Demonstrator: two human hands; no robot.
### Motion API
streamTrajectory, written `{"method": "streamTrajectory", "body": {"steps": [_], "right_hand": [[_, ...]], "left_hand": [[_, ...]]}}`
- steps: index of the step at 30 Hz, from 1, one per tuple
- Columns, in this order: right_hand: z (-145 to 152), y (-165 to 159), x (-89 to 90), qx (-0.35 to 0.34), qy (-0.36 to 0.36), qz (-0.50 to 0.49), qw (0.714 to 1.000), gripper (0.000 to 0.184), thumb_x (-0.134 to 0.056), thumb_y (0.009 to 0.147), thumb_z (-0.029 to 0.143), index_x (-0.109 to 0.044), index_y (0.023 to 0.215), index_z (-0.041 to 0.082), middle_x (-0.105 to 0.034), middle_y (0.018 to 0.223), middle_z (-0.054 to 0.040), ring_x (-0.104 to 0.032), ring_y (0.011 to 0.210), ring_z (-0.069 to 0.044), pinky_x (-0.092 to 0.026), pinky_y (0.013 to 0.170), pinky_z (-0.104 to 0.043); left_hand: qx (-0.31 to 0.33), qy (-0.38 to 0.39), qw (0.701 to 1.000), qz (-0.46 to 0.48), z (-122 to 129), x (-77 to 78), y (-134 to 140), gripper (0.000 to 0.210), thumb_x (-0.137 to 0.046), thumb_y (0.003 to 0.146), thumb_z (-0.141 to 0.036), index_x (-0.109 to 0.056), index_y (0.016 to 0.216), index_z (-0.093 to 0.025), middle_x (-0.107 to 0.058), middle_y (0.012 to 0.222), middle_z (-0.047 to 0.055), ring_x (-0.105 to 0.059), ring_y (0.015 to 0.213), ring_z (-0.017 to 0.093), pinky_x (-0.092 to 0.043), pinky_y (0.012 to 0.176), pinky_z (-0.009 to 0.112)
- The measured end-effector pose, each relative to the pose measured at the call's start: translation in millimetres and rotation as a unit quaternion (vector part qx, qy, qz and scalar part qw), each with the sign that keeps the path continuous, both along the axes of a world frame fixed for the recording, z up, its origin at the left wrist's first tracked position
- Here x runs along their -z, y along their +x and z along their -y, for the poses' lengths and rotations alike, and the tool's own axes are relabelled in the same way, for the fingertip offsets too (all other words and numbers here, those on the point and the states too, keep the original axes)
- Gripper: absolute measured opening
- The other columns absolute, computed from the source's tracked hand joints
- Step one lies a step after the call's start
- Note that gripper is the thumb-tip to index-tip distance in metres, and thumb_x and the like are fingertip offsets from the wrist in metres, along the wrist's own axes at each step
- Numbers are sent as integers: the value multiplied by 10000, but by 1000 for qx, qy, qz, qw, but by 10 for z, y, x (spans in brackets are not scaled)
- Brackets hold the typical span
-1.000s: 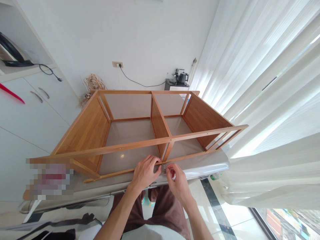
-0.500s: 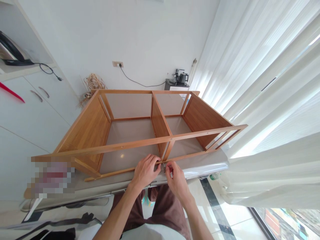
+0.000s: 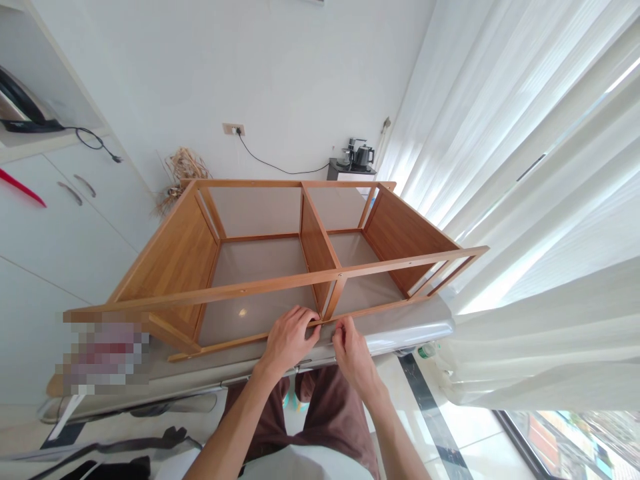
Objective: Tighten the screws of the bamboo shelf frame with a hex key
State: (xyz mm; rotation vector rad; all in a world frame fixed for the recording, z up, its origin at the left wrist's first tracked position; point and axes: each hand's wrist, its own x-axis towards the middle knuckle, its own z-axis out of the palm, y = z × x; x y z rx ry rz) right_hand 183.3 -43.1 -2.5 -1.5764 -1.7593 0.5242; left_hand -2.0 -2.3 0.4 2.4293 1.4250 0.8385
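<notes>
A wooden shelf frame (image 3: 265,283) lies on its side over the table, with a middle panel (image 3: 320,233) between its two end panels. My left hand (image 3: 291,340) is curled round the near lower rail (image 3: 233,343), just left of the joint with the middle panel. Its thumb is below the rail and its fingers are over it. To the right of that joint, my right hand (image 3: 350,343) is closed, thumb and fingers pressed together. What it pinches, if anything, is hidden by the fingers.
The table (image 3: 400,330) has a shiny clear cover along its near edge. White curtains (image 3: 525,200) hang at the right. Behind the frame, a kettle (image 3: 364,157) stands on a small cabinet. A bundle of dried stalks (image 3: 183,173) is at the back left.
My right hand has drawn slightly away from the joint, up and to the right. A small thing seen between the hands before no longer shows. My left hand stays on the rail.
</notes>
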Motion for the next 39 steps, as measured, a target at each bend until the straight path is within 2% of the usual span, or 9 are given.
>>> {"method": "streamTrajectory", "body": {"steps": [4,7,15,22,26,29,31,34,39], "right_hand": [[-29,-59,28,21,-15,15,1000,227,-451,888,147,-653,944,236,-645,650,19,-602,550,-179,-394,579,-271],[-46,-142,78,44,-20,26,998,225,-492,896,156,-702,881,239,-661,592,8,-634,526,-194,-369,552,-277],[-90,-343,190,96,-26,24,995,99,-621,936,253,-674,852,249,-725,586,-12,-703,528,-235,-377,516,-289],[-56,-407,170,129,-34,15,991,110,-603,945,266,-665,853,268,-753,656,-14,-724,566,-239,-423,515,-292],[-36,-415,203,133,-61,-28,989,99,-598,937,308,-668,872,281,-751,671,2,-735,581,-230,-472,535,-286],[-22,-396,271,127,-60,-47,989,146,-577,960,359,-685,890,290,-747,673,4,-725,553,-203,-498,536,-261],[-7,-382,330,125,-37,-28,991,200,-557,983,399,-699,895,291,-730,652,-3,-697,508,-189,-495,512,-251],[20,-381,413,132,10,36,991,349,-491,1022,478,-720,851,277,-711,620,-27,-680,493,-193,-499,499,-254],[49,-422,517,156,11,73,985,453,-449,1064,469,-764,834,240,-733,624,-40,-664,458,-164,-500,449,-217]], "left_hand": [[17,-24,1000,5,-26,-46,-55,133,-674,905,-150,-659,1005,-237,-741,1011,16,-688,983,217,-547,831,347],[20,-32,999,-1,-43,-70,-84,100,-678,907,-150,-677,972,-226,-740,981,26,-691,946,219,-550,836,358],[37,-65,996,38,-50,-69,-95,158,-663,900,-107,-702,976,-240,-747,985,28,-695,961,215,-559,851,339],[19,-46,998,32,-72,-1,-86,221,-698,868,-111,-684,1036,-252,-752,1006,22,-701,951,231,-561,855,377],[15,-21,999,39,-54,112,-63,256,-665,862,-79,-672,1036,-266,-762,965,15,-711,897,233,-564,810,376],[2,21,999,44,-28,193,-61,225,-620,914,-140,-668,1075,-291,-767,949,23,-715,839,231,-561,752,364],[0,46,998,50,-23,197,-64,151,-592,949,-181,-662,1029,-289,-751,883,26,-705,812,229,-553,730,360],[29,45,995,79,-54,134,-68,139,-553,976,-165,-641,1005,-268,-728,821,8,-677,737,190,-530,695,330],[47,43,993,103,-136,52,-77,178,-517,982,-102,-625,1039,-230,-733,825,-12,-654,712,171,-496,691,316]]}}
